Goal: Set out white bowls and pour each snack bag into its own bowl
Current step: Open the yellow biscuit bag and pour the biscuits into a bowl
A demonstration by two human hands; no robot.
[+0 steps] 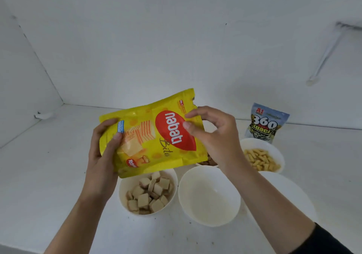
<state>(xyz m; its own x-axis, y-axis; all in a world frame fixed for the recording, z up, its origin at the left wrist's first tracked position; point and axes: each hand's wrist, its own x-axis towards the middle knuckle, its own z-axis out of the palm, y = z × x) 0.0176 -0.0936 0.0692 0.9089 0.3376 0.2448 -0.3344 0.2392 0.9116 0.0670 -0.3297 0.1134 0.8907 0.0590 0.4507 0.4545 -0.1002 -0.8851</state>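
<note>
White desk (39, 175) lies below; over it the left hand (101, 151) grips the yellow snack bag (170, 134) by its base, the right hand (213, 136) apparently pinching its torn top. Widen that mouth, then tip slowly over the empty bowl (209, 195).

The yellow foil snack bag (148, 136) at the centre of the frame is turned on its side, so its lettering runs downward. A red oval (175, 130) carries "nabati" in white, and "Bites" stands beside it in dark script. A small red patch (181, 104) near the bag's upper right corner reads "No.1". A round red badge (132, 163) near its lower edge begins "Rich"; the rest is unclear. The print on a blue strip (119, 126) at its left is too small to read.

At the right of the frame, the blue-and-black snack pouch (266, 123) shows a red "A1", a large white "360" and "KUACI" below it.
</note>
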